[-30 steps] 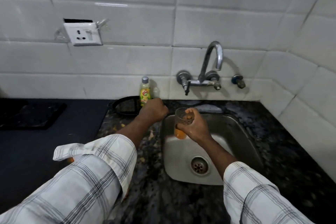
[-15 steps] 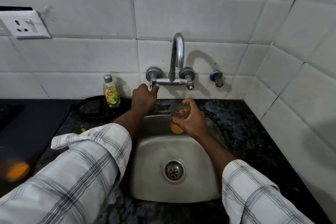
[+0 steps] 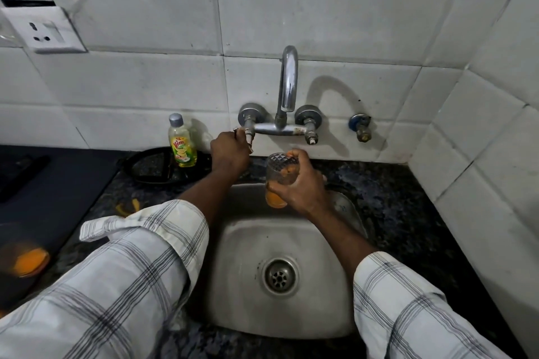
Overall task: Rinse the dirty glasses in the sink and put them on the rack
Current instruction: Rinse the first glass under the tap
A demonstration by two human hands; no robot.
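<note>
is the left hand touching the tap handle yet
Touching. The head view shows the left hand with its fingers closed around the left tap handle, no gap between them.

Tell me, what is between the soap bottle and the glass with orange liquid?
In the head view, the left hand lies between the soap bottle and the glass, reaching up to the tap handle.

Glass [image 3: 280,181] in right hand [image 3: 300,186] over the sink [image 3: 248,285], below the tap [image 3: 287,81]; bottle [image 3: 181,141] left (against the wall).
</note>
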